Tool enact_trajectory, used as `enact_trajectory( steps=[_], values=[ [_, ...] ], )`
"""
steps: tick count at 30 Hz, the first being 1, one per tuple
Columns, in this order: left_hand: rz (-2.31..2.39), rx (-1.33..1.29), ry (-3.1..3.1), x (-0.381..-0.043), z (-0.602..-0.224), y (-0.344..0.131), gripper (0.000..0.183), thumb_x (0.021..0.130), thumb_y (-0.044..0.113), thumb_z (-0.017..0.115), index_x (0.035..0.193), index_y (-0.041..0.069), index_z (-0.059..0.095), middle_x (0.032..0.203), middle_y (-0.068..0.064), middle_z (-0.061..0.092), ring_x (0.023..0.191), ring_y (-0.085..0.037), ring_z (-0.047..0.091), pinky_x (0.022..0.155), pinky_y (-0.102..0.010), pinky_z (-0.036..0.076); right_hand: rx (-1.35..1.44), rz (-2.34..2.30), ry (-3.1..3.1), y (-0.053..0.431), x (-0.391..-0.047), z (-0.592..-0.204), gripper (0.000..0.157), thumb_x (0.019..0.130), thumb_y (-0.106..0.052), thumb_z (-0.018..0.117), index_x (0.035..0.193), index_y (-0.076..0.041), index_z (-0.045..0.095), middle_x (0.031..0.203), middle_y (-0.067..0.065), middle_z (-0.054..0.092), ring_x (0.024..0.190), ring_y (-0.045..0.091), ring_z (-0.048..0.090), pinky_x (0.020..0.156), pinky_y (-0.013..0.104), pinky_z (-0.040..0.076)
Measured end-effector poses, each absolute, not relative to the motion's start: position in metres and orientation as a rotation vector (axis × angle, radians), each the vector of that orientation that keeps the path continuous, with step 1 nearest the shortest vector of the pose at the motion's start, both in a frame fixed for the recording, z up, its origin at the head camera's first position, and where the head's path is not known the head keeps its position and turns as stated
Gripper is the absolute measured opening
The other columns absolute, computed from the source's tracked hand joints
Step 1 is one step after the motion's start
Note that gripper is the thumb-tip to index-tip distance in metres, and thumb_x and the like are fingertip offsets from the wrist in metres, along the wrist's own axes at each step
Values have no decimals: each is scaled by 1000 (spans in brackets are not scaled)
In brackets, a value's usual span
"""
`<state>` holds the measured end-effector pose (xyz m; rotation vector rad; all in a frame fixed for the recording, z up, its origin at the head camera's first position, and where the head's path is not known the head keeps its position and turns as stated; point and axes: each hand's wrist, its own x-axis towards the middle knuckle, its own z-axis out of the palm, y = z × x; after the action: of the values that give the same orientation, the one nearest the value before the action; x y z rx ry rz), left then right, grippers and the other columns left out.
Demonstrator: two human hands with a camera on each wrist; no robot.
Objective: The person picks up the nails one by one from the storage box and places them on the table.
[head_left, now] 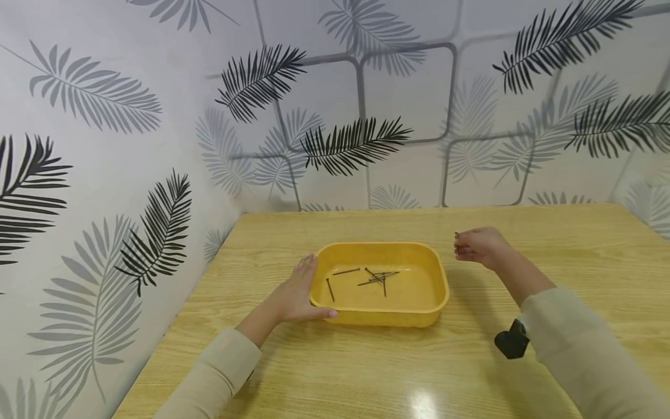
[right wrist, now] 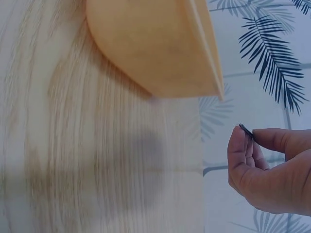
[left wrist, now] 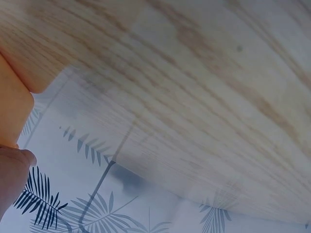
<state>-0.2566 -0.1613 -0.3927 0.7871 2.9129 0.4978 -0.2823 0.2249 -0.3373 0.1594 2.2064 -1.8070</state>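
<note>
A yellow plastic tray (head_left: 389, 318) stands on the wooden table. Several nails (head_left: 373, 278) lie in it, some crossed in a loose pile near the middle, others apart toward the left. My left hand (head_left: 297, 294) rests against the tray's left corner, fingers stretched along the left side and thumb along the front wall. To the right of the tray, raised above the table, my right hand (head_left: 484, 247) pinches a dark nail (head_left: 457, 247) between thumb and fingers. The right wrist view shows this nail (right wrist: 247, 131) nearly end-on at the fingertips.
The light wooden table (head_left: 335, 372) runs back to a wall (head_left: 408, 174) with a leaf pattern. Another patterned wall (head_left: 173, 244) borders the table on the left. A black device (head_left: 512, 340) is strapped at the right wrist.
</note>
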Motion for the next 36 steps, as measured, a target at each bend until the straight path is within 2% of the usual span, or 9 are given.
enact_trajectory(
  steps=[7,13,16,22,30,36],
  values=[
    [514,789,2903,-256,-392,-162,124,69,74,59,149,0,-1,156,-17,-2,145,-30,0,116,-48,15,216,-1775,2257,235,-282,-345,49,93,-6,44,133,19,30,68,-8,57,63,2,59,67,18,54],
    [509,784,2904,-257,-392,-162,125,68,76,57,148,0,-1,156,-17,-2,145,-30,0,115,-48,16,268,-1799,2238,238,-282,-356,28,92,-2,46,115,14,48,64,-7,58,60,4,59,64,20,54],
    [521,780,2897,-257,-392,-162,126,67,78,56,148,-1,-1,156,-17,-2,145,-31,0,115,-49,16,292,-1805,2230,239,-284,-362,24,91,-1,47,110,14,51,62,-7,58,58,5,59,62,20,54],
    [520,773,2897,-258,-393,-162,128,66,81,53,148,0,-1,157,-17,-1,145,-29,0,116,-48,15,321,-1790,2263,239,-283,-370,36,89,0,48,117,23,45,62,-6,58,57,4,57,60,20,53],
    [514,773,2898,-258,-393,-162,128,65,83,51,148,0,-1,157,-16,-2,145,-28,-1,116,-48,15,342,-1739,2357,242,-283,-383,38,84,3,51,114,27,47,61,-5,57,54,4,57,57,20,53],
    [522,780,2899,-259,-394,-163,129,65,84,51,149,0,0,157,-16,-1,145,-28,0,115,-49,16,383,-1607,2495,245,-289,-394,36,79,3,54,107,25,53,57,-4,55,50,4,56,53,22,53]
  ],
)
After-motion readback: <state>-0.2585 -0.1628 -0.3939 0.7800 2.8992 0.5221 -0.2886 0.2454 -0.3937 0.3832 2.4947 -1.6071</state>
